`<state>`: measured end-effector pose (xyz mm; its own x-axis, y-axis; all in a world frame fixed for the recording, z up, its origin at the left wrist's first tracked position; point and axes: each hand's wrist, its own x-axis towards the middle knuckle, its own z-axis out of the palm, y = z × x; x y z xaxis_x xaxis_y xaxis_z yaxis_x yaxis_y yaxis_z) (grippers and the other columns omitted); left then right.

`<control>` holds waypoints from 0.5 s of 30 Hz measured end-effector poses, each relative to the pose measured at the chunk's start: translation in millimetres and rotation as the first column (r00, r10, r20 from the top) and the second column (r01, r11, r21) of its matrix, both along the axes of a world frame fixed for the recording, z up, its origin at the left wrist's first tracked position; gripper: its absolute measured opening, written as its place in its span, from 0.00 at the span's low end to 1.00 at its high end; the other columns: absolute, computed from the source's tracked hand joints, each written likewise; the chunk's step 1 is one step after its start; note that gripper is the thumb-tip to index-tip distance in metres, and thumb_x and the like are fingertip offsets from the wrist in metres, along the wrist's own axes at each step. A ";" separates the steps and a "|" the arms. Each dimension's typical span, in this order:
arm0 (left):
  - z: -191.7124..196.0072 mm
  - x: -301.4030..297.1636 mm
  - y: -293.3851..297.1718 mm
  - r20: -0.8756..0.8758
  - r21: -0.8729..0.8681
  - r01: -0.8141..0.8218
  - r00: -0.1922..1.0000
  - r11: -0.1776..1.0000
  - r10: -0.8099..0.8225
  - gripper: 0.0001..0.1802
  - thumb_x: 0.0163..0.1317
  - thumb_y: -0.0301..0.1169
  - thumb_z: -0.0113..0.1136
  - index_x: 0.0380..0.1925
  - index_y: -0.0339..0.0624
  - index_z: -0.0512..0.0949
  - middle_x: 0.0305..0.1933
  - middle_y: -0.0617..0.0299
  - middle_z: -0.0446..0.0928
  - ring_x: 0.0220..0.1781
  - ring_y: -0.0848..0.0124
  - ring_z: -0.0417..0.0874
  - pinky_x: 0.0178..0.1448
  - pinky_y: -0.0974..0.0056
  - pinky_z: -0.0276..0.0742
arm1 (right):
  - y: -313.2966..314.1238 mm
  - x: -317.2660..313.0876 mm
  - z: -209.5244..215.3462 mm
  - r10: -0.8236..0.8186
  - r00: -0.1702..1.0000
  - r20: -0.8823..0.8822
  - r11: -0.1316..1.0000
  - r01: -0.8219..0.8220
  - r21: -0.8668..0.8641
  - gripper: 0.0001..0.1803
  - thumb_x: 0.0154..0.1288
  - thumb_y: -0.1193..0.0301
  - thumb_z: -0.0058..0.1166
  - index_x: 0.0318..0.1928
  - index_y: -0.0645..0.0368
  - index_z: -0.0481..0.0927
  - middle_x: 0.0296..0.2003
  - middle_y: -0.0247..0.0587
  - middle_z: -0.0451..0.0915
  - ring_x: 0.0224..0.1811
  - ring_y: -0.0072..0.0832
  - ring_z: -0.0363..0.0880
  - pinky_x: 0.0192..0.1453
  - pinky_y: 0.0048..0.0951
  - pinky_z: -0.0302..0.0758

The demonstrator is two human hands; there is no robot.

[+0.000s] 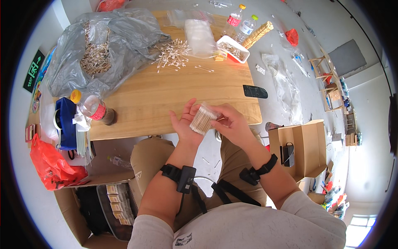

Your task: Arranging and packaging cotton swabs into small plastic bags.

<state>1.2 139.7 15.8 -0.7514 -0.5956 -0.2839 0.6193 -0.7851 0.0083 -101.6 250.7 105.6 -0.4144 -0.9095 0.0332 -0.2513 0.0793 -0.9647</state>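
Observation:
Just past the table's near edge, my right hand [233, 123] pinches a small clear plastic bag of cotton swabs [202, 120] by its right side. The swabs lie side by side inside, with white tips at both ends. Below the bag, my left hand [183, 124] is palm up with its fingers stretched apart and thumb out to the left. The bag rests against that palm and fingers. Farther off on the wooden table [174, 91] lies a loose heap of cotton swabs [176, 52], with a few strays beside it.
A grey plastic bag [128, 39] with more swabs fills the table's far left. Clear bags [200, 35], a white tray [245, 53] and two bottles stand far right. A cola bottle [97, 110] is at left. Cardboard boxes [68, 207] flank my legs.

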 end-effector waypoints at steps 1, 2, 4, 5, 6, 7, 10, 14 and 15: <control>1.3 -0.1 -0.2 0.000 0.001 -0.001 1.000 1.000 0.001 0.49 0.72 0.71 0.20 0.57 0.42 0.79 0.41 0.63 0.84 0.52 0.60 0.83 0.63 0.50 0.79 | -0.3 -1.2 1.2 0.031 0.998 -0.050 0.999 -0.030 0.026 0.23 0.67 0.81 0.62 0.62 0.62 0.77 0.50 0.38 0.77 0.51 0.25 0.81 0.52 0.25 0.83; 2.4 0.0 -0.5 0.007 0.012 0.001 1.000 1.000 -0.001 0.49 0.72 0.71 0.19 0.57 0.41 0.78 0.41 0.61 0.85 0.51 0.60 0.83 0.62 0.50 0.79 | -0.3 -1.7 1.5 0.063 0.993 -0.099 0.997 -0.058 0.053 0.24 0.67 0.78 0.63 0.63 0.61 0.78 0.51 0.39 0.77 0.50 0.26 0.83 0.50 0.26 0.85; 1.4 0.4 -0.7 0.014 0.023 0.000 1.000 1.000 -0.001 0.50 0.72 0.71 0.19 0.58 0.40 0.77 0.40 0.59 0.85 0.49 0.59 0.83 0.62 0.51 0.79 | 0.2 -1.5 -1.8 0.061 0.993 -0.102 0.997 -0.055 0.061 0.24 0.67 0.79 0.63 0.63 0.61 0.77 0.51 0.39 0.77 0.50 0.27 0.83 0.51 0.26 0.85; 0.4 0.7 -0.5 -0.026 0.004 0.001 1.000 1.000 -0.001 0.50 0.72 0.71 0.18 0.58 0.40 0.77 0.41 0.59 0.85 0.50 0.59 0.83 0.62 0.51 0.79 | 0.7 -1.4 -4.4 0.057 0.993 -0.105 0.996 -0.050 0.069 0.24 0.67 0.79 0.62 0.63 0.61 0.77 0.50 0.39 0.78 0.50 0.27 0.82 0.51 0.26 0.85; 0.4 1.0 -0.7 -0.066 -0.016 0.001 0.998 1.000 -0.002 0.50 0.72 0.71 0.18 0.58 0.40 0.77 0.41 0.59 0.85 0.50 0.59 0.83 0.61 0.51 0.79 | 1.1 -1.8 -7.5 0.057 0.993 -0.105 0.996 -0.050 0.069 0.24 0.67 0.79 0.62 0.63 0.61 0.77 0.50 0.39 0.78 0.50 0.27 0.82 0.51 0.26 0.85; 0.4 1.2 -0.9 -0.066 -0.016 0.001 0.998 1.000 -0.002 0.50 0.72 0.71 0.18 0.58 0.40 0.77 0.41 0.59 0.85 0.50 0.59 0.83 0.61 0.51 0.79 | 1.4 -2.0 -10.3 0.051 0.997 -0.054 0.999 -0.050 0.019 0.24 0.68 0.80 0.62 0.63 0.60 0.78 0.50 0.40 0.78 0.51 0.27 0.82 0.52 0.26 0.85; 1.6 1.9 -0.8 -0.079 -0.010 0.012 0.997 1.000 -0.013 0.50 0.72 0.71 0.19 0.58 0.40 0.77 0.41 0.59 0.85 0.50 0.59 0.83 0.61 0.51 0.79 | 1.3 0.7 -9.3 0.043 0.999 -0.005 0.998 -0.043 -0.047 0.23 0.68 0.81 0.61 0.63 0.60 0.78 0.51 0.40 0.78 0.52 0.27 0.82 0.52 0.26 0.85; 0.3 2.2 -0.7 -0.101 0.005 0.013 0.995 1.000 -0.013 0.50 0.72 0.71 0.19 0.58 0.40 0.77 0.41 0.58 0.86 0.50 0.59 0.84 0.61 0.51 0.79 | 1.4 1.9 -7.9 0.051 0.997 -0.056 0.996 -0.055 -0.071 0.23 0.68 0.82 0.60 0.63 0.60 0.79 0.53 0.41 0.79 0.53 0.27 0.81 0.52 0.26 0.85; -0.6 2.6 -0.6 -0.137 -0.004 0.013 0.991 1.000 -0.013 0.50 0.72 0.71 0.19 0.58 0.40 0.77 0.41 0.58 0.86 0.50 0.58 0.84 0.61 0.51 0.79 | 1.2 2.6 -7.8 0.052 0.997 -0.056 0.996 -0.056 -0.070 0.23 0.68 0.82 0.60 0.63 0.60 0.79 0.53 0.41 0.79 0.53 0.27 0.81 0.52 0.26 0.85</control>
<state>3.8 139.0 15.1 -0.7907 -0.5862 -0.1763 0.6045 -0.7932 -0.0737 -99.0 251.9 97.7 -0.3608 -0.9249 0.1197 -0.3048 -0.0044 -0.9524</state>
